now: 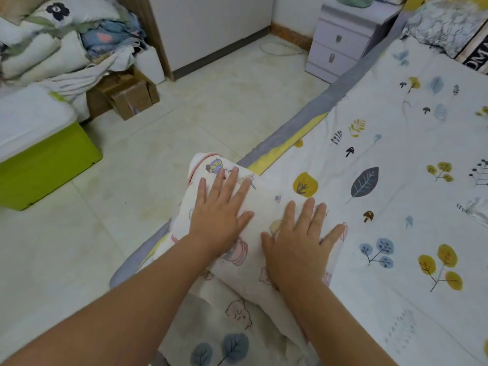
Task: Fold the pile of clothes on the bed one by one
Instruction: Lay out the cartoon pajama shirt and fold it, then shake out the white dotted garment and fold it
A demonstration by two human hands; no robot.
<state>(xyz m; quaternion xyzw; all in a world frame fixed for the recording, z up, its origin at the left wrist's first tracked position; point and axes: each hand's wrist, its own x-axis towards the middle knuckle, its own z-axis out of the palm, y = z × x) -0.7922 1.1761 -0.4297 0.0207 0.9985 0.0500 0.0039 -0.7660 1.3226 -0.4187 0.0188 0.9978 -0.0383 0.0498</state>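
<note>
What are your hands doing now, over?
Left hand and right hand flat, pressing the cartoon-print garment at bed edge. Nothing in the way.

Garment [253, 207] on bed [396, 180] edge; nightstand [340, 40] behind; box [126, 96] left.

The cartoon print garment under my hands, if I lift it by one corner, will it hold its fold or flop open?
The cartoon print garment looks thin and soft, so it would probably flop open. It already droops over the bed edge, so it may slide. Both flat hands, left hand and right hand, suggest it needs smoothing.
</note>
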